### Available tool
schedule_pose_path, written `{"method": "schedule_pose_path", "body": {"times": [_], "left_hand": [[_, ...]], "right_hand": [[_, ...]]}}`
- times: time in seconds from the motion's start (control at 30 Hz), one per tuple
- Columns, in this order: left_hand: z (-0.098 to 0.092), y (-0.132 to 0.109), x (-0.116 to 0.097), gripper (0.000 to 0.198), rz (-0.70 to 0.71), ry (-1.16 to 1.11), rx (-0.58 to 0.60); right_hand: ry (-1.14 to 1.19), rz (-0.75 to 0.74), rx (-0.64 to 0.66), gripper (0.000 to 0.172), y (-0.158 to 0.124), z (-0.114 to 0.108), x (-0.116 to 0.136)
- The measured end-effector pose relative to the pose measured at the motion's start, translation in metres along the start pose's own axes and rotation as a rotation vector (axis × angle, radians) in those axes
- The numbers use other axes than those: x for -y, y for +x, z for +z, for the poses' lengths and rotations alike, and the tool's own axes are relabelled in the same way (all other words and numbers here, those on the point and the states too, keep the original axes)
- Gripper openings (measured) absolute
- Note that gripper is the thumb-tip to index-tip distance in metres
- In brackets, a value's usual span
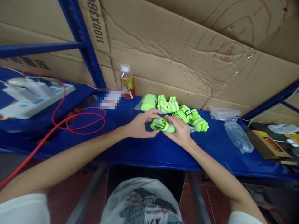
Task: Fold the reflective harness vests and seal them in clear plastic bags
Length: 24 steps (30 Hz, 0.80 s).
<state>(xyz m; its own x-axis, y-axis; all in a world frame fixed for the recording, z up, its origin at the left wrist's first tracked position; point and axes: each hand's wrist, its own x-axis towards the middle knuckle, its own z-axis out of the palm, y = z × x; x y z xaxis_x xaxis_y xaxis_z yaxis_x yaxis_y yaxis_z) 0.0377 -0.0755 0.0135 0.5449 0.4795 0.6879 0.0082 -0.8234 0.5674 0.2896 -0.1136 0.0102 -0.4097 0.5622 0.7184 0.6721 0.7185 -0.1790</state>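
Near the middle of the blue table, a rolled bundle of neon-yellow reflective strap with grey stripes (160, 124) is held between both hands. My right hand (179, 129) wraps its right end, fingers closed over it. My left hand (142, 124) curves round the left end, fingertips at the top and thumb at the lower edge, with a gap at the palm. Just behind lie more folded reflective straps (168, 105), one bundle with a black buckle (187, 112), and a strap packed in a clear bag (149, 102).
A drink bottle (127, 82) stands against the cardboard wall (149, 46). Clear plastic bags (238, 137) and an open cardboard box (266, 144) are at right. A red cable (77, 115) loops across the left side, near a white power strip (35, 99). Blue posts (84, 40) frame the table (144, 155).
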Motion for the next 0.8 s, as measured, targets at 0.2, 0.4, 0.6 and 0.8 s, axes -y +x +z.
{"method": "schedule_pose_path", "body": {"times": [0.2, 0.4, 0.6, 0.8], "left_hand": [[0.006, 0.002, -0.010, 0.026, 0.028, 0.025, -0.222], [-0.007, 0.014, -0.029, 0.037, 0.111, 0.124, -0.258], [-0.016, 0.032, -0.022, 0.021, 0.150, 0.156, -0.089], [-0.014, 0.029, -0.006, 0.023, -0.113, -0.030, -0.076]], "right_hand": [[0.289, 0.251, -0.088, 0.055, 0.011, -0.004, 0.012], [0.629, 0.514, -0.156, 0.065, 0.022, -0.001, 0.035], [0.980, 0.727, 0.007, 0.070, 0.023, 0.006, 0.035], [0.952, 0.694, 0.019, 0.068, 0.025, 0.004, 0.031]]}}
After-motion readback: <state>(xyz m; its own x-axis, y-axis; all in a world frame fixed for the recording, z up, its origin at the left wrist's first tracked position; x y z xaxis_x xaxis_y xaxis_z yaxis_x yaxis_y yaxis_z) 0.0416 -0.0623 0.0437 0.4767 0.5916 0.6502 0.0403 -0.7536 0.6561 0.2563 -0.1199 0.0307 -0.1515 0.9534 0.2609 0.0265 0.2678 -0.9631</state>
